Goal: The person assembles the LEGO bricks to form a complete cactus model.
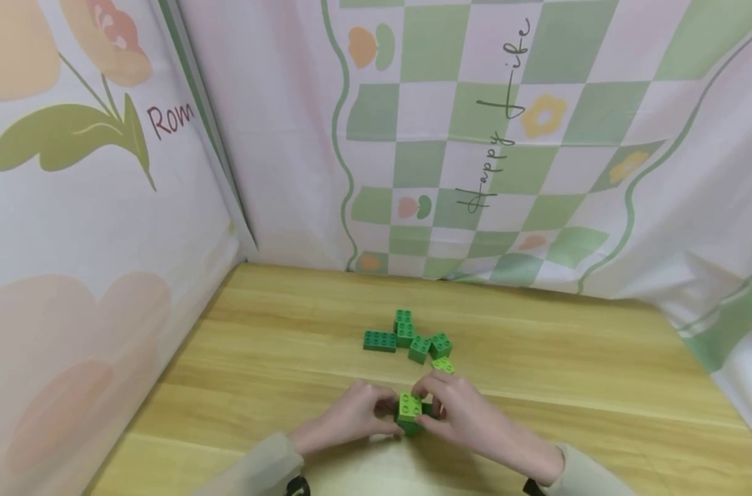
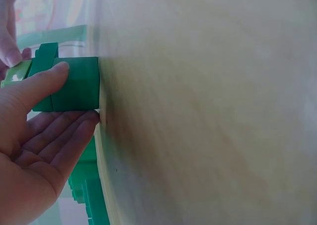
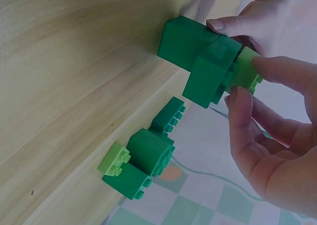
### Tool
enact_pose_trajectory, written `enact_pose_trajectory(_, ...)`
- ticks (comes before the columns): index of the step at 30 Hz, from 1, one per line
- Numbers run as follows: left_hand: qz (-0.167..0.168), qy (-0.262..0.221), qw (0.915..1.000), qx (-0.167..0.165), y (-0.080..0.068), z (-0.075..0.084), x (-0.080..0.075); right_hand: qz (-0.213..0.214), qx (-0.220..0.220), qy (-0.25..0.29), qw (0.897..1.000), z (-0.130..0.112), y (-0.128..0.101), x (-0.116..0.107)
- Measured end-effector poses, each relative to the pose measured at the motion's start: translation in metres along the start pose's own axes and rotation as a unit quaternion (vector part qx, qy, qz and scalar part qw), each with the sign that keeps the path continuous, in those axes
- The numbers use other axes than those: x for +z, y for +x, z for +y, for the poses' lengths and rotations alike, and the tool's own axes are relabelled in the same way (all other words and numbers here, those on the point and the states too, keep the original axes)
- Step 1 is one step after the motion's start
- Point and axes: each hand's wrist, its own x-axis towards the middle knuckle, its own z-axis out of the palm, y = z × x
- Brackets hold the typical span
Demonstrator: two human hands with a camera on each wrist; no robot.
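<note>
Both hands pinch a small stack of green bricks (image 1: 411, 412) resting on the wooden table (image 1: 599, 386): left hand (image 1: 351, 415) steadying the dark base, right hand (image 1: 465, 413) gripping the light-green top brick (image 3: 246, 69), apparently to seat it. Only the head view shows 6 loose bricks (image 1: 413, 339) beyond; the right wrist view alone reveals the stack's offset layers.

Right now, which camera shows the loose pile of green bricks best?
The head view: the whole pile lies unblocked on the table beyond both hands. The right wrist view shows part of it sideways; the left wrist view shows only a sliver.
</note>
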Motion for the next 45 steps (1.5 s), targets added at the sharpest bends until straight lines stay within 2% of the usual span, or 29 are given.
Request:
enact_pose_trajectory(15, -0.005, -0.009, 0.9999, -0.010, 0.000, 0.001, -0.001, -0.005, 0.015, 0.015, 1.000, 0.000, 0.002, -0.001)
enact_pose_trajectory(24, -0.004, -0.004, 1.0000, -0.005, 0.000, 0.000, 0.000, -0.027, 0.041, 0.045, 0.998, 0.002, 0.006, -0.002)
enact_pose_trajectory(37, -0.001, -0.017, 0.9998, 0.009, 0.001, 0.001, -0.001, -0.023, 0.032, 0.063, 0.997, 0.004, 0.009, -0.004)
enact_pose_trajectory(45, -0.001, -0.016, 0.9999, 0.001, 0.001, 0.001, 0.001, -0.032, 0.036, 0.062, 0.997, 0.005, 0.011, -0.005)
